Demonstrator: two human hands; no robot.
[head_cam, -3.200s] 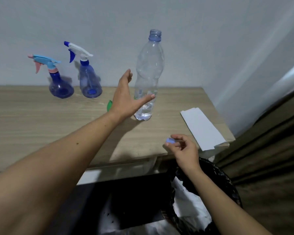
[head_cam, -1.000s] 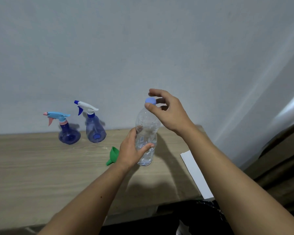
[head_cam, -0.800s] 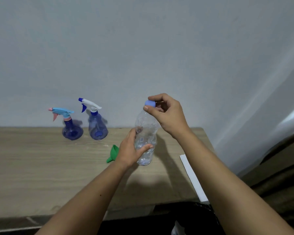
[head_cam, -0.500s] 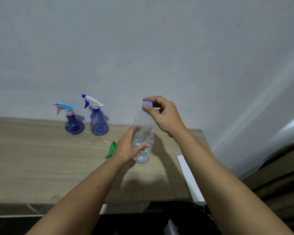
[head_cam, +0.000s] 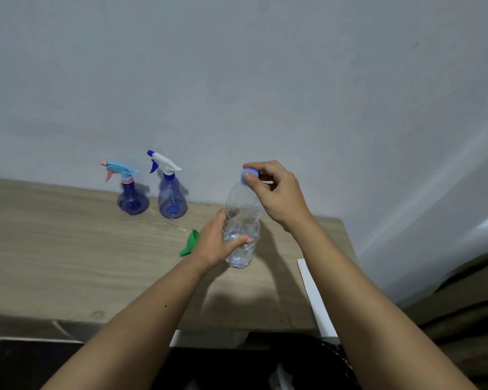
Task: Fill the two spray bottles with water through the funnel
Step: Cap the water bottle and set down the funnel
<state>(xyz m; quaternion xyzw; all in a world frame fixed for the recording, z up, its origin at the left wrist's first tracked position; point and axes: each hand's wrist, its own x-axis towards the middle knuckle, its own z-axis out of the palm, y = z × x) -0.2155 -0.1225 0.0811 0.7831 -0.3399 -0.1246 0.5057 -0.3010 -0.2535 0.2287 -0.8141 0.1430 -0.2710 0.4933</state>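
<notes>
Spray bottles are not what I have hold of at this moment; my left hand (head_cam: 219, 243) is wrapped around the lower body of the clear water bottle (head_cam: 243, 220), thumb across its front and fingers curled behind. My right hand (head_cam: 276, 192) is above it, thumb and fingertips pinching the blue cap (head_cam: 249, 174) on the bottle's neck. I see the bottle standing upright on the wooden table (head_cam: 68, 263), with a little water showing near its base.

Just left of my left hand, partly hidden by it, lies the green funnel (head_cam: 190, 243), on its side on the tabletop. Further back and left, against the wall, stand the two bottles to be filled: the spray bottle with the white trigger (head_cam: 171, 192) nearer the middle, and just beside it the spray bottle with the light blue trigger (head_cam: 130, 192). Both have their heads on, nozzles pointing left.

To my right, a white sheet of paper (head_cam: 316, 302) lies at the table's front corner, partly covered by my right forearm.
</notes>
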